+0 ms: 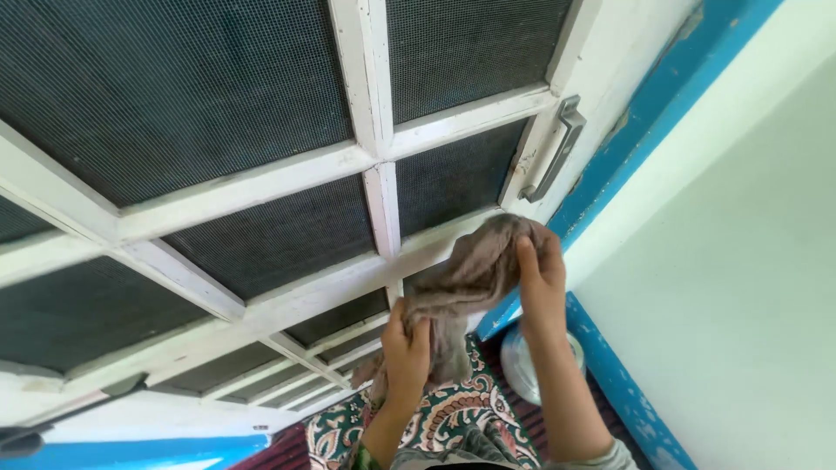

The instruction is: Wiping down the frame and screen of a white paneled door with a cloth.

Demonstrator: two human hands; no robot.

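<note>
Both my hands hold a crumpled grey-brown cloth [466, 283] in front of a white-framed mesh screen door [374, 187]. My left hand [407, 348] grips the cloth's lower end, fingers closed around it. My right hand [540, 270] clutches the upper end, near the door's right edge and just below a grey metal handle [557, 148]. The cloth stretches between the two hands and partly covers the lower part of the frame.
A blue door frame [644, 113] runs along the right, with a pale wall [740, 278] beyond it. Below lie patterned fabric [453, 418] and a round metal dish [518, 361] on the floor.
</note>
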